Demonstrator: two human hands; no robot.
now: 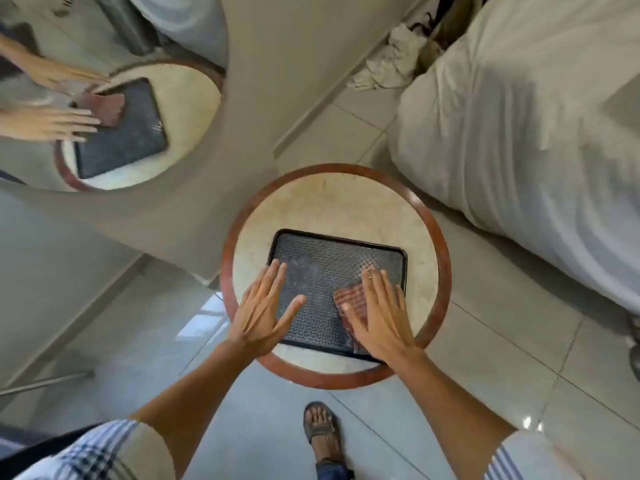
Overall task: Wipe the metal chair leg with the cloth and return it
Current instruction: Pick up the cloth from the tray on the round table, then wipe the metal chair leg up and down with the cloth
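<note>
Left hand (265, 311) flat, fingers spread toward 1 o'clock; right hand (379, 315) flat, fingers toward 11 o'clock; both forearms bare.

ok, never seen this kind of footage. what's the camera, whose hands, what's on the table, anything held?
There is no machine here. One wide-angle camera sits on a person's head and looks down, so the picture bends at the edges. The left hand lies flat on a black tray, holding nothing. The right hand lies flat on a reddish cloth, pressing it onto the tray rather than gripping it. The tray sits on a round table with a reddish rim. The mirror at upper left repeats the scene. At right is a bed; below, a sandalled foot on the tiled floor.
</note>
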